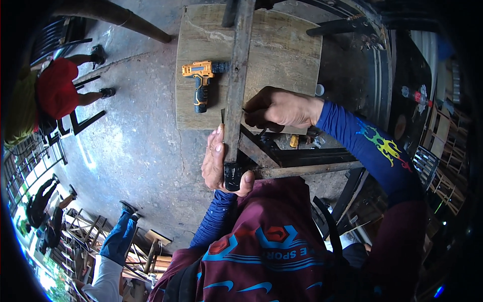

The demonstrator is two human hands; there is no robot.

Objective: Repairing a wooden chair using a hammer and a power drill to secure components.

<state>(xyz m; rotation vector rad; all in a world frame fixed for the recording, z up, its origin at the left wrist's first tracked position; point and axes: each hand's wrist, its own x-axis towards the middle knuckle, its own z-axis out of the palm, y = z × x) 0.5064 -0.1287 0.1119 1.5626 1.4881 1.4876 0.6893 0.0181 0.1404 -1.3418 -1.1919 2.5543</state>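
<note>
A rusty, worn metal frame stands before me, with a long upright bar (237, 75), a diagonal brace (257, 150) and a cross bar (312, 168). My left hand (215, 160) is wrapped round the bar's near end, by its black end cap (232, 177). A thin pointed piece (222, 116) shows above its fingertips, against the bar's left side. My right hand (282, 109) is closed, its fingertips pinched against the bar's right side; what they hold is hidden. A yellow and black cordless drill (202, 83) lies left of the bar.
The drill rests on a worn wooden board (282, 55). A small yellow piece (294, 141) lies beyond the cross bar. At right are a dark metal frame (382, 85) and a bottle with a red label (421, 98). Other people, one in red shorts (63, 85), are at left.
</note>
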